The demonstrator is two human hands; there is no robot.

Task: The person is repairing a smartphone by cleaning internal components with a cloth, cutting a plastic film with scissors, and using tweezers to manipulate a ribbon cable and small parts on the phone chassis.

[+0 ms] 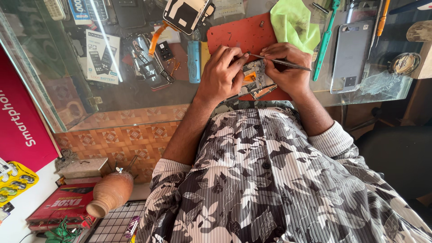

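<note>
**Two hands over an opened phone**

The fingers of the right hand (288, 67) are pinched together on a thin metal tool (281, 61), whose tip points toward the left hand (222, 72). The left fingers are curled and clamped on the edge of an opened phone (255, 80), which lies between both hands on a red mat (240, 33) at the near edge of the glass bench (135, 96). Both wrists bend inward, and the forearms run back to rolled patterned sleeves.

A green cloth (294, 20) lies just beyond the right hand. A teal screwdriver (325, 40) and a grey phone (352, 54) lie further right. A blue cylinder (194, 60) stands left of the mat.
</note>
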